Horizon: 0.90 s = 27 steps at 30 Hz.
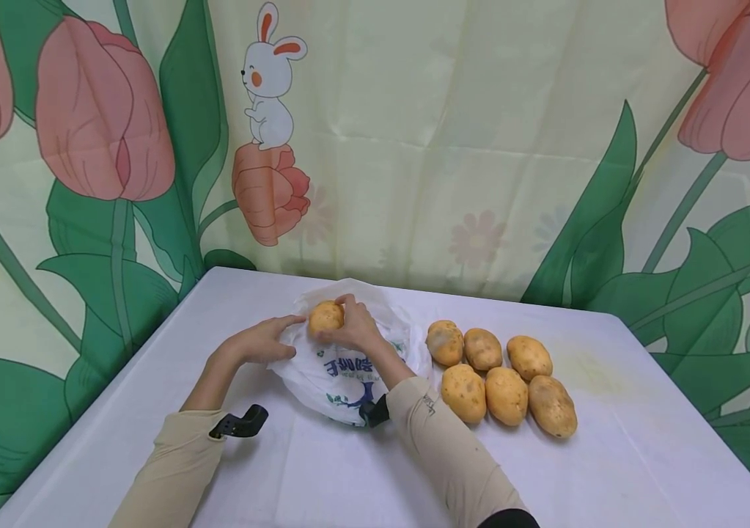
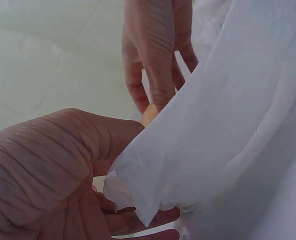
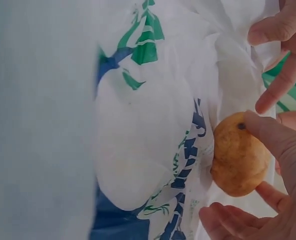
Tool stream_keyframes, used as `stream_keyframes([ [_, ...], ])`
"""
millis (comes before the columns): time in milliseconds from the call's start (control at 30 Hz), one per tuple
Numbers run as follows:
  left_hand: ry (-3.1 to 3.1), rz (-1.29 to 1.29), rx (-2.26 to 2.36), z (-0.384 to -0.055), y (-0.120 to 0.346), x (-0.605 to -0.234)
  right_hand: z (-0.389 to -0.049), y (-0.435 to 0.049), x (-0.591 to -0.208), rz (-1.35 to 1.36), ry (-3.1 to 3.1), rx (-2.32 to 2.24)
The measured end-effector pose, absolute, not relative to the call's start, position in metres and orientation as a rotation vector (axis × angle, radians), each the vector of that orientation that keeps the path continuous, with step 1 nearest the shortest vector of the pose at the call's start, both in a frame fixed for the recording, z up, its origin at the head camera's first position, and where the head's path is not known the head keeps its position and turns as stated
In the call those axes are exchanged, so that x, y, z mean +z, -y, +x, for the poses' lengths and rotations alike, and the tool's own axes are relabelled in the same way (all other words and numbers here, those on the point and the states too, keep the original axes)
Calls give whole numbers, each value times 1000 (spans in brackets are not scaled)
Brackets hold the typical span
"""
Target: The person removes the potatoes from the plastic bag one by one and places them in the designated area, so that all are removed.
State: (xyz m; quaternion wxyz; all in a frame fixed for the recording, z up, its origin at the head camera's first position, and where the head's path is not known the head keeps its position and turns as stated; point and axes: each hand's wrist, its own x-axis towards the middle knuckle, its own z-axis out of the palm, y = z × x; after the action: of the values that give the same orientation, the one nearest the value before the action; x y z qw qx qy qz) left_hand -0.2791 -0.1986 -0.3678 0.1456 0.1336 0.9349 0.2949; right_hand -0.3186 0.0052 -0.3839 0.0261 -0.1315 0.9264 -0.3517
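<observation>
My right hand holds a yellow-brown potato between thumb and fingers at the mouth of a white plastic bag with blue and green print. In the right wrist view, a dark spot marks this potato near the thumb tip. My left hand is at the bag's left rim, its thumb and forefinger spread wide. Seen from the left wrist, the bag's thin edge passes between the thumb and the other fingers and partly hides them. Only a sliver of the potato shows there.
To the right of the bag, several loose potatoes lie grouped in two rows on the white-covered table. Behind the table hangs a curtain printed with tulips and a rabbit. Black camera mounts stick out from both sleeves.
</observation>
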Motion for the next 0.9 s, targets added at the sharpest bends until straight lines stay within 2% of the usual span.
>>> stream_keyframes([
  [900,-2699,415,860,-279,199,-369,-317,-3,-391,-302,-2939,-1119],
])
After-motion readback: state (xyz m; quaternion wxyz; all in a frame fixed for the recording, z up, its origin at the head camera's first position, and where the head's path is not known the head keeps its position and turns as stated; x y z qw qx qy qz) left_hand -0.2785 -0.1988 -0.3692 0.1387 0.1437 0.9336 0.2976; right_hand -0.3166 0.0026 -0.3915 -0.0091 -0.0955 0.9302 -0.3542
